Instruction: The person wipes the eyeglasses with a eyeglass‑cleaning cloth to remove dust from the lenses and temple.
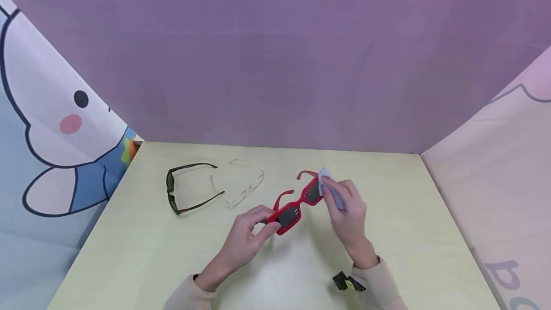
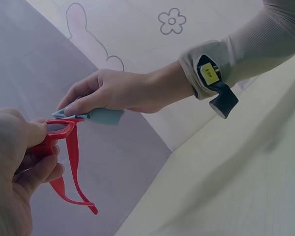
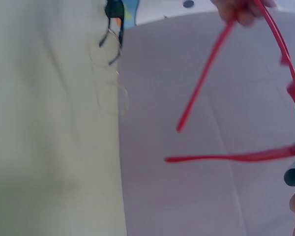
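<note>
Red-framed sunglasses with dark lenses are held up over the table, temples unfolded and pointing away. My left hand pinches them at the left lens end between thumb and fingers. At the other end, my right hand grips a light blue cloth and holds it against the right lens, covering its outer part. From the left wrist view, the cloth lies folded over the frame's edge under the right fingers. Both red temples show in the right wrist view, while that hand is mostly cut off.
Black-framed glasses lie unfolded at the table's left. Beside them rest thin clear-framed glasses. A pale table meets a purple backdrop. A black strap with a yellow label hangs at the right cuff.
</note>
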`<act>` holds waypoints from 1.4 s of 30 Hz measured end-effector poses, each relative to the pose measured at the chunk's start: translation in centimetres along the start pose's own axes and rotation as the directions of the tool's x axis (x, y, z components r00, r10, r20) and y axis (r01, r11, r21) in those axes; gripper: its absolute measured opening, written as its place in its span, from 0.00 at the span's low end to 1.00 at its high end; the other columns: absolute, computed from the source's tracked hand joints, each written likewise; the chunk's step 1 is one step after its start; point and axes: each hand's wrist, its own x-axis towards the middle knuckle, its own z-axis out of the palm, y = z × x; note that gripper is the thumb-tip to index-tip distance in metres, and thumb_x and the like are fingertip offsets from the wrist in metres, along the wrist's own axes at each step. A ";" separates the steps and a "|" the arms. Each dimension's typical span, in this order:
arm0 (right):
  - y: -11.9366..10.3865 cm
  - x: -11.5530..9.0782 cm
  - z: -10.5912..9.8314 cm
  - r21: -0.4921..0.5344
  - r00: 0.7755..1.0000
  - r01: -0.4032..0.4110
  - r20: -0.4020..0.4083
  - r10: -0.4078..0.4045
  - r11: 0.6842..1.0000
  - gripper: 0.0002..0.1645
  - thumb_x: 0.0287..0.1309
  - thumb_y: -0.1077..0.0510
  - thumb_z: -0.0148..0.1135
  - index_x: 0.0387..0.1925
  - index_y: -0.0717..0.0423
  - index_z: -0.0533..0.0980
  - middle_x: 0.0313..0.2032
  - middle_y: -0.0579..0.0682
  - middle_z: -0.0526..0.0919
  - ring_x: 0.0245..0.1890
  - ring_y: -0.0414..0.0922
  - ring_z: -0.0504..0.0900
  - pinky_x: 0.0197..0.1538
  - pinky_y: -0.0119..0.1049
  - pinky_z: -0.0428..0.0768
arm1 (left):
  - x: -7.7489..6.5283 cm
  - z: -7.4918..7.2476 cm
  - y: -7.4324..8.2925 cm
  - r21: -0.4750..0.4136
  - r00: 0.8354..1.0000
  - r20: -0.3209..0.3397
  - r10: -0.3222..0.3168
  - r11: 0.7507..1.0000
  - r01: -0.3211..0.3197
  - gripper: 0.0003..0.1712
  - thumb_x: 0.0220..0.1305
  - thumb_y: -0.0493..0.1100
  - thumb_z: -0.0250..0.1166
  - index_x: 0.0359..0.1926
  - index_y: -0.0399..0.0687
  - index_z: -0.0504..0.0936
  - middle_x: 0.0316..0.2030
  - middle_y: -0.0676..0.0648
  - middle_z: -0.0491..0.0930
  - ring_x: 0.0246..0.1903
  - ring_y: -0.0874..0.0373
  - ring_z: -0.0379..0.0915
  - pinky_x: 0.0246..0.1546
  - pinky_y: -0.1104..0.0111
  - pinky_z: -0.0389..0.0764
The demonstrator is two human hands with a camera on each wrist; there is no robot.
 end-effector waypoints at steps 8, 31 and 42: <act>-0.7 -0.6 0.2 0.012 0.998 0.042 0.053 -0.043 0.999 0.17 0.72 0.54 0.63 0.44 0.66 0.85 0.30 0.55 0.80 0.25 0.46 0.78 0.29 0.23 0.80 | 0.1 0.0 0.0 0.003 1.000 0.001 0.003 1.000 -0.003 0.06 0.69 0.43 0.70 0.45 0.53 0.88 0.43 0.57 0.85 0.43 0.58 0.81 0.48 0.65 0.84; -2.6 -1.6 1.4 0.112 0.999 0.019 0.048 -0.024 0.994 0.16 0.73 0.54 0.62 0.44 0.66 0.85 0.31 0.54 0.80 0.23 0.44 0.77 0.23 0.24 0.77 | 1.2 -0.9 -1.9 0.800 0.705 0.157 0.692 0.329 -0.501 0.22 0.84 0.43 0.46 0.40 0.41 0.85 0.41 0.44 0.83 0.40 0.53 0.80 0.41 0.68 0.86; -4.7 -0.4 1.7 0.019 0.941 -0.176 0.295 0.163 0.984 0.17 0.59 0.68 0.72 0.50 0.55 0.85 0.37 0.49 0.81 0.30 0.42 0.79 0.29 0.27 0.80 | 3.1 -3.1 -1.2 0.837 0.527 0.365 0.767 -0.023 -0.547 0.15 0.80 0.31 0.47 0.41 0.38 0.81 0.39 0.43 0.84 0.37 0.52 0.81 0.38 0.69 0.87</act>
